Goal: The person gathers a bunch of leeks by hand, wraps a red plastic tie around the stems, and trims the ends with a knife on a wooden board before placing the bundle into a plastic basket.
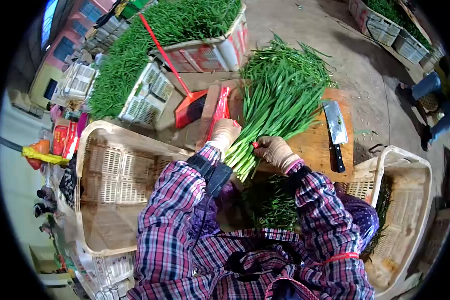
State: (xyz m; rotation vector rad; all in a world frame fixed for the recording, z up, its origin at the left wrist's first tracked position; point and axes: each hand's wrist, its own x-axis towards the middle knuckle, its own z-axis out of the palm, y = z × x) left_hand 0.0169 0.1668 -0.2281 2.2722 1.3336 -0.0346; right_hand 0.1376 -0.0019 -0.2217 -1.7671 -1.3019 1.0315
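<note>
Looking down, we grip with our left hand point(225, 134) and right hand point(277, 151) the pale stem ends of a bundle of green chives point(280, 95) lying on the wooden counter point(315, 145), a cleaver point(336, 130) resting flat just to its right.

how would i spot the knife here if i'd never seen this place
Find the brown wooden cutting board in the middle, where a bundle of long green chives lies. On the board's right part, clear of the greens, lies a broad steel cleaver with a black handle. It is the only metal blade on the board.
</note>
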